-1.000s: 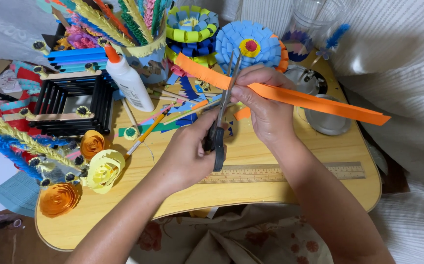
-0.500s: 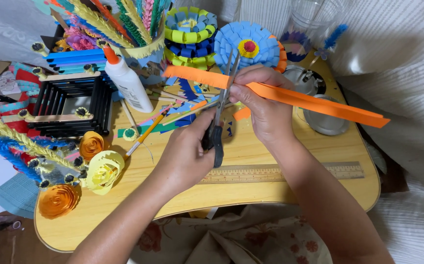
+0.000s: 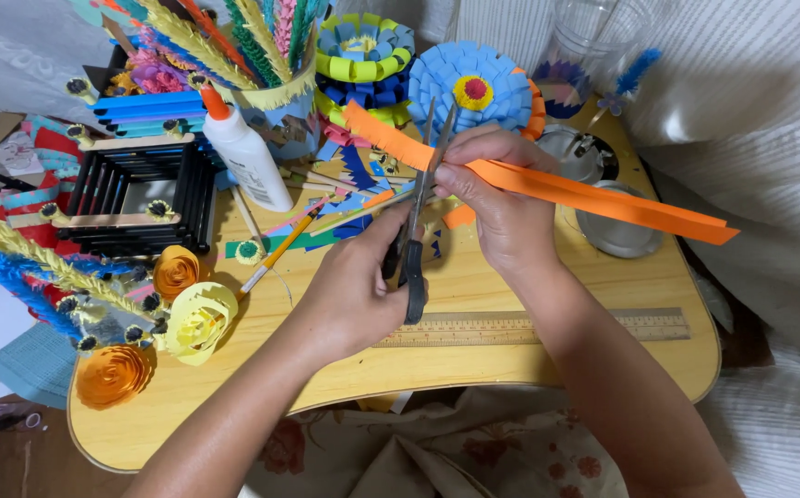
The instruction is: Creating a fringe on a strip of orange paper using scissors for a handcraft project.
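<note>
Orange paper ran slantwise across our view — a long strip [image 3: 584, 192] fringed along its upper-left part, stretching from near the green and blue paper ring [image 3: 363, 55] down to the right, past the round metal lid [image 3: 617, 231]. Our right hand [image 3: 501, 198] pinched the orange strip about midway, thumb and fingers pressed together on it, holding it above the wooden lap table [image 3: 547, 369]. Our left hand [image 3: 358, 286] was closed around the black handles of the scissors [image 3: 416, 231]; the blades pointed up and away from us, slightly parted, meeting the strip just beside the right hand's fingertips.

Under the hands a wooden ruler [image 3: 529, 327] lay flat along the table's near side. To the left stood a white glue bottle [image 3: 243, 152] with an orange cap, tilted a little, and next to it a black square frame of rolled paper sticks [image 3: 142, 198]. Behind that rose a cup of fringed paper stems [image 3: 262, 55] in yellow, green and pink. A blue paper flower [image 3: 474, 88] with a yellow and red centre sat just behind the scissor tips. At the table's left corner we had three rolled paper roses — one yellow [image 3: 199, 321], two orange [image 3: 114, 373] — close together, with fuzzy blue and yellow stems [image 3: 22, 267] lying beside them. Scraps of coloured paper and a pencil [image 3: 276, 254] littered the middle of the table, and a clear glass jar [image 3: 594, 46] stood at the far edge.
</note>
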